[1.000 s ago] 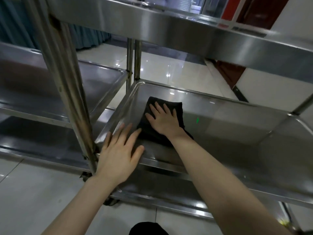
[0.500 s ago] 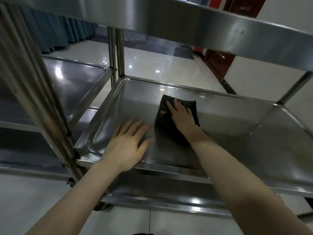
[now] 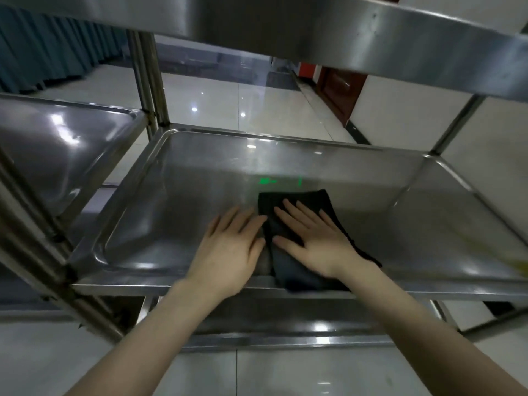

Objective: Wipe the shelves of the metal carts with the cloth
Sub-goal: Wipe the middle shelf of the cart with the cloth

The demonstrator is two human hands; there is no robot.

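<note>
right hand [image 3: 317, 241], fingers spread, presses the cloth [image 3: 297, 221] flat on the middle shelf [image 3: 177, 207]; left hand [image 3: 228, 250] rests beside it, fingers straight, slightly spread.

The cart's middle steel shelf [image 3: 177, 195] (a shallow tray with a raised rim) carries a dark cloth [image 3: 268, 200] near its front edge, the left grip [image 3: 228, 252] flat on bare metal just beside it.

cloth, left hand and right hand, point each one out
cloth [image 3: 291, 270], head view, on its near part, clear of the fingers.
left hand [image 3: 228, 252], head view, on the back of the hand.
right hand [image 3: 320, 241], head view, on the back of the hand, which presses the cloth.
</note>
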